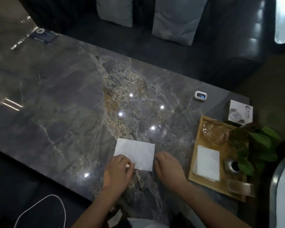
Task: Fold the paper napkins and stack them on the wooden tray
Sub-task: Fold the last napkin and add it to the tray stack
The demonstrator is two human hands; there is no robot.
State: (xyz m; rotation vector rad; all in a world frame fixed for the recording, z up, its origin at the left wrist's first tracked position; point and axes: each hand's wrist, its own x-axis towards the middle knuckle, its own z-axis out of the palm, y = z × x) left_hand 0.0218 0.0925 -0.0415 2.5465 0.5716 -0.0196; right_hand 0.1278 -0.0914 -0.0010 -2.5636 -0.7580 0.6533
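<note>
A white paper napkin [136, 152], folded into a rectangle, lies flat on the dark marble table [64, 96] near its front edge. My left hand [118, 170] pinches the napkin's near left corner with its fingertips. My right hand [168, 167] rests at the napkin's right edge, fingers curled down onto the table; whether it grips the paper I cannot tell. To the right stands the wooden tray [193, 155], and a stack of folded white napkins [206, 162] lies in its near left part.
On the tray also sit a clear glass dish [215, 131], a small grey vase [231, 165] with a leafy green plant [260, 145], and a clear box [240, 188]. Behind it are a white carton [239, 113] and a small white device [200, 95]. A dark sofa with grey cushions runs behind the table.
</note>
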